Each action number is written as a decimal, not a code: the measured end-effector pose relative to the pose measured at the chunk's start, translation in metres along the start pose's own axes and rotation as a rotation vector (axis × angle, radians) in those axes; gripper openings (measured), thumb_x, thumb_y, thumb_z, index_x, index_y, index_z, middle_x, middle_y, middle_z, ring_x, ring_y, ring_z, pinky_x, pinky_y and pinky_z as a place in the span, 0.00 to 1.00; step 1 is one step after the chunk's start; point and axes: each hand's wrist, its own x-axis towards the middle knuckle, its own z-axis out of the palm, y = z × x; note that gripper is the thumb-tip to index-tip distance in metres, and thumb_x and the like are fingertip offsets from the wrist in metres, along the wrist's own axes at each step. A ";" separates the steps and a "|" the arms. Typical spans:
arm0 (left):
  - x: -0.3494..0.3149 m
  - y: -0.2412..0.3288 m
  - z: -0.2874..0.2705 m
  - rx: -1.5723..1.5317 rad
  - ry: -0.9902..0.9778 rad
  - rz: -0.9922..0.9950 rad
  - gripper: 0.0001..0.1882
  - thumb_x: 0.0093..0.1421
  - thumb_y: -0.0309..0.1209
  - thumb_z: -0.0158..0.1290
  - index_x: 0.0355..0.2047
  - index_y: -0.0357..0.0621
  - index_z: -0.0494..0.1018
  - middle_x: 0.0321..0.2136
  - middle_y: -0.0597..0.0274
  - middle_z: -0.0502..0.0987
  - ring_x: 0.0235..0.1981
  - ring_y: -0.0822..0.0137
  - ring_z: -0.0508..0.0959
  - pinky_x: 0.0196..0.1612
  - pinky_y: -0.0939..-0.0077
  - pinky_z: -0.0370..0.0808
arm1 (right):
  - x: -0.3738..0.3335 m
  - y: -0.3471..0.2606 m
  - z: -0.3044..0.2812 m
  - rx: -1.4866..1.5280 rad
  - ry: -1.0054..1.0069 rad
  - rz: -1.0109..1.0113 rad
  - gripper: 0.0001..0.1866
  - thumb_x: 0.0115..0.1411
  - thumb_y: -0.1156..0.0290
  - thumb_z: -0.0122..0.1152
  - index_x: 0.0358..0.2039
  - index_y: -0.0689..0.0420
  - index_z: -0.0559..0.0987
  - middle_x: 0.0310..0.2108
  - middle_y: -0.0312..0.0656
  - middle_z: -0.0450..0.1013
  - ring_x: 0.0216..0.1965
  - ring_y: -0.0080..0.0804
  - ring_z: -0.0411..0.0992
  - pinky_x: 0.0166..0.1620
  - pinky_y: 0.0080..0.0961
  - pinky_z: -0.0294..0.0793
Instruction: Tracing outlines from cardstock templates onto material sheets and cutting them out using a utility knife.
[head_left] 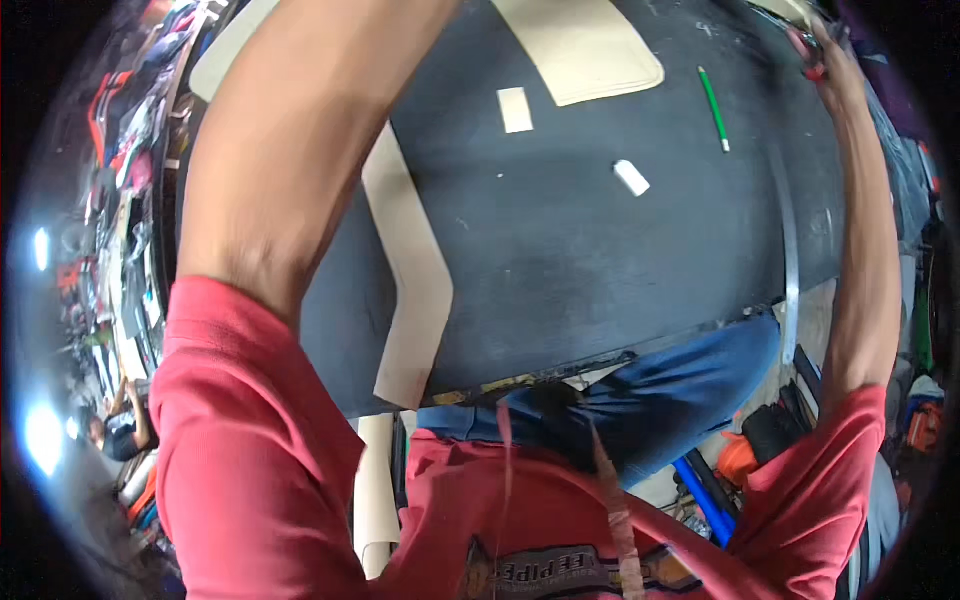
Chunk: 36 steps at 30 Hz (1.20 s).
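Observation:
My left forearm (300, 110) reaches up across the left of the table and leaves the view at the top edge, so my left hand is out of sight. At the far right corner of the table, my right hand (838, 68) is closed on red-handled scissors (814, 70). Their blades are small and unclear at the rim. A strip of beige card (790, 8) shows just beyond them, but I cannot tell whether the blades touch it. Nearest to my left arm lies a bent beige card piece (418, 275), partly under the forearm in view.
On the dark table (560, 260) lie a large beige card piece (590, 55), a small cream card rectangle (515, 110), a white eraser-like block (631, 178) and a green pencil (713, 108). A metal ruler (790, 270) overhangs the near right edge. A tape measure (615, 500) hangs down my front.

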 end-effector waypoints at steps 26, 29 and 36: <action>-0.395 0.053 0.016 0.652 -0.423 -0.232 0.31 0.73 0.32 0.52 0.75 0.47 0.65 0.81 0.60 0.54 0.83 0.44 0.44 0.80 0.28 0.43 | -0.395 -0.049 0.125 -0.923 -0.704 -0.121 0.29 0.61 0.63 0.75 0.62 0.57 0.81 0.47 0.51 0.79 0.51 0.57 0.79 0.55 0.46 0.78; -0.409 0.067 0.031 0.744 -0.307 -0.322 0.33 0.69 0.30 0.58 0.74 0.46 0.66 0.80 0.56 0.55 0.81 0.40 0.50 0.80 0.31 0.48 | -0.392 -0.042 0.115 -0.979 -0.661 -0.233 0.29 0.61 0.63 0.76 0.61 0.55 0.82 0.45 0.48 0.78 0.48 0.52 0.78 0.52 0.45 0.78; -0.455 0.116 0.099 0.665 -0.082 -0.454 0.46 0.67 0.57 0.59 0.72 0.32 0.64 0.77 0.39 0.55 0.80 0.35 0.52 0.77 0.26 0.47 | -0.377 -0.032 0.120 -1.011 -0.536 -0.318 0.23 0.60 0.62 0.77 0.55 0.54 0.87 0.44 0.43 0.79 0.46 0.45 0.77 0.50 0.40 0.76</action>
